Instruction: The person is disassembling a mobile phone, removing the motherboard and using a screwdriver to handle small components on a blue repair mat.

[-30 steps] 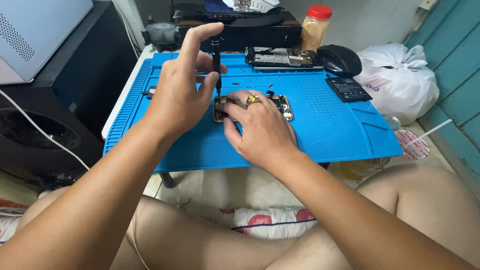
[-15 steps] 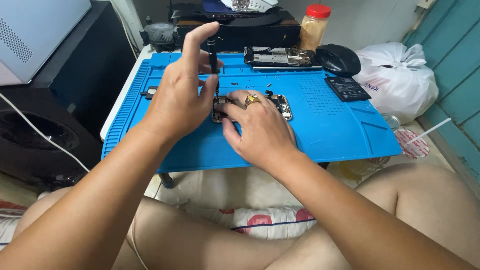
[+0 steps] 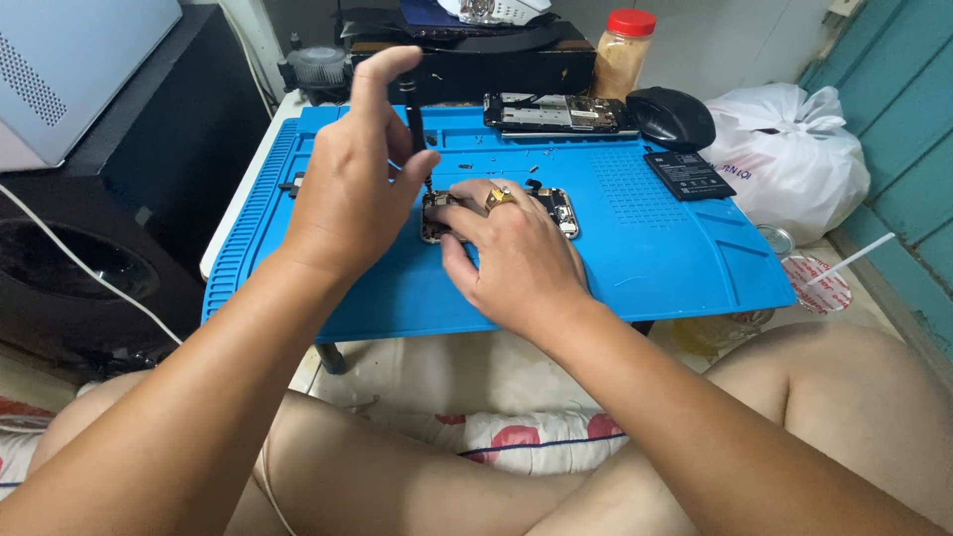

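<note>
An opened phone body [image 3: 556, 206] lies on a blue work mat [image 3: 655, 258] covering a small low table. My left hand [image 3: 352, 194] holds a thin black screwdriver [image 3: 415, 124] upright, index finger on its top, tip down at the phone's left end. My right hand [image 3: 501, 253], wearing a gold ring, rests on the phone and pins it to the mat, hiding most of it.
At the mat's far edge lie another opened phone [image 3: 558, 114], a black mouse [image 3: 673, 117] and a flat black battery [image 3: 688, 174]. A red-lidded jar [image 3: 623, 52] stands behind. A white plastic bag [image 3: 794, 159] sits right, a black speaker [image 3: 89, 268] left.
Both hands stay almost where they were. The left hand and screwdriver shifted very slightly over the phone's left end.
</note>
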